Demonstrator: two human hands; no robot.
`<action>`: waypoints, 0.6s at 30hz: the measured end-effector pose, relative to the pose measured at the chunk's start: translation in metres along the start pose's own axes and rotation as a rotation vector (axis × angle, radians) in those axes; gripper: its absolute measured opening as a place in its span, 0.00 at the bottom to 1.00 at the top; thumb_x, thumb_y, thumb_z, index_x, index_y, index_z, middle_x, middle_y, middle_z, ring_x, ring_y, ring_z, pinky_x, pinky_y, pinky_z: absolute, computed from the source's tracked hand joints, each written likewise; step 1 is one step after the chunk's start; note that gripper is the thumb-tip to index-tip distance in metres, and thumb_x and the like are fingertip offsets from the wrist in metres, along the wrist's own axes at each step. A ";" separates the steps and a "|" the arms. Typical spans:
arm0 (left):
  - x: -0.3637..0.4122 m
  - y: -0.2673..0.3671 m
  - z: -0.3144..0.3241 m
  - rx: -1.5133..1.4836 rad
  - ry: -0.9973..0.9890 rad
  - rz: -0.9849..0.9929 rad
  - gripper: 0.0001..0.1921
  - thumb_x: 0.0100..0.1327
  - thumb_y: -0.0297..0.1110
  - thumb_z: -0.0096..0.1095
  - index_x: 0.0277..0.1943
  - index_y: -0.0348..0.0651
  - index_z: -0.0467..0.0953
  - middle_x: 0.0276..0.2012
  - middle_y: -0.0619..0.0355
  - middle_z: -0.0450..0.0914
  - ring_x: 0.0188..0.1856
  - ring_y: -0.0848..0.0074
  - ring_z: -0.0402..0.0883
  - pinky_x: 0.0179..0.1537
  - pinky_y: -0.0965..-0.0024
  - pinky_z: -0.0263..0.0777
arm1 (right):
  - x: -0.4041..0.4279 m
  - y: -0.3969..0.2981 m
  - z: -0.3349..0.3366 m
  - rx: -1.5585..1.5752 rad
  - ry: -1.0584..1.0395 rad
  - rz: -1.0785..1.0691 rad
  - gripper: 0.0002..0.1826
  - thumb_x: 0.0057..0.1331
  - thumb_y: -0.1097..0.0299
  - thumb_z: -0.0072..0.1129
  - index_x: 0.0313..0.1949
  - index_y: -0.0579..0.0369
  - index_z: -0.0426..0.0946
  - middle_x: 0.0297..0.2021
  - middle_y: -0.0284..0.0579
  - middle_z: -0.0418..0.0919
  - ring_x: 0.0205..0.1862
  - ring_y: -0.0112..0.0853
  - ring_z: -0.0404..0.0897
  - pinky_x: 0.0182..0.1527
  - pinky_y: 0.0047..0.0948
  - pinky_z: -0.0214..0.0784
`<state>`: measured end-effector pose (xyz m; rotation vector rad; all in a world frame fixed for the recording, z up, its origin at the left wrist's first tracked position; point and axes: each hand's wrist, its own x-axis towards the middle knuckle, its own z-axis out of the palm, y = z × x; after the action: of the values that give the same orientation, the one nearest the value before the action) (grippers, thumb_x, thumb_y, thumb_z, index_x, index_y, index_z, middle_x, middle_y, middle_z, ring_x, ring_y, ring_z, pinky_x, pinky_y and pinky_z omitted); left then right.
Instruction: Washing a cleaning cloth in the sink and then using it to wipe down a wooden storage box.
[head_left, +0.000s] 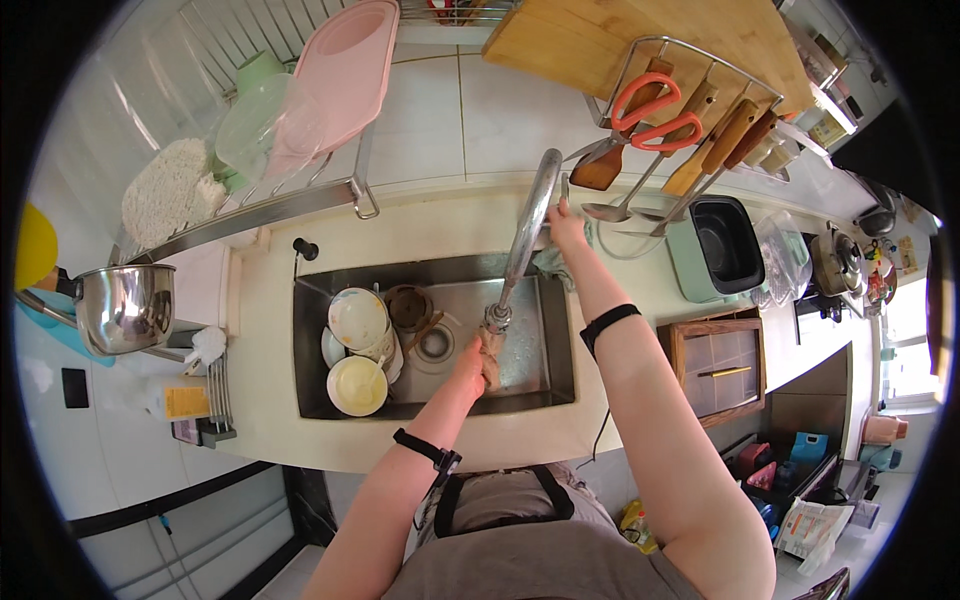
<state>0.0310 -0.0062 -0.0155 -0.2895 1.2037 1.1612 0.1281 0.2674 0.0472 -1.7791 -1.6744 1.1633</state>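
Note:
My left hand (471, 367) is in the sink (525, 337), directly under the spout. It holds a crumpled tan piece of cloth or sponge (490, 360), which I cannot identify more closely. Behind the faucet (534, 210), my right hand (568, 226) grips the upright metal faucet lever (565, 186) with its fingers. A grey-green cloth (555, 262) hangs over the sink's back right rim, just below that hand. Left in the basin are stacked bowls, among them a patterned bowl (358, 318) and a pale yellow bowl (357, 385) with a spoon. A brown bowl (409, 306) sits near the drain (435, 343).
Orange-handled scissors (646, 112) and wooden-handled utensils hang behind the faucet, before a cutting board (585, 45). A green-and-black bin (720, 247) and a wooden box (716, 367) stand right. A dish rack (300, 206) and steel pot (127, 307) are left.

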 end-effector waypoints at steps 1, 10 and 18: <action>0.005 -0.003 0.001 0.005 -0.003 -0.004 0.16 0.66 0.41 0.41 0.50 0.43 0.66 0.43 0.57 0.72 0.38 0.70 0.72 0.38 0.65 0.68 | 0.012 0.007 -0.004 -0.064 0.009 -0.011 0.28 0.62 0.49 0.35 0.62 0.37 0.53 0.58 0.64 0.53 0.61 0.52 0.52 0.61 0.40 0.47; 0.017 -0.009 -0.002 -0.084 -0.043 0.025 0.13 0.63 0.25 0.44 0.51 0.36 0.62 0.45 0.51 0.70 0.41 0.63 0.74 0.40 0.62 0.74 | 0.022 0.018 -0.001 -0.200 -0.084 -0.056 0.29 0.63 0.48 0.31 0.63 0.40 0.49 0.60 0.56 0.54 0.61 0.56 0.48 0.62 0.42 0.44; 0.014 -0.002 0.025 -0.038 -0.071 0.039 0.14 0.66 0.36 0.38 0.51 0.39 0.63 0.43 0.52 0.71 0.38 0.63 0.75 0.38 0.59 0.70 | -0.002 0.001 -0.020 -0.043 -0.066 -0.017 0.31 0.62 0.50 0.35 0.64 0.41 0.46 0.58 0.65 0.54 0.62 0.57 0.45 0.62 0.42 0.43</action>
<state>0.0457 0.0187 -0.0181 -0.2525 1.1310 1.2198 0.1448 0.2701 0.0581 -1.7669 -1.7612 1.1996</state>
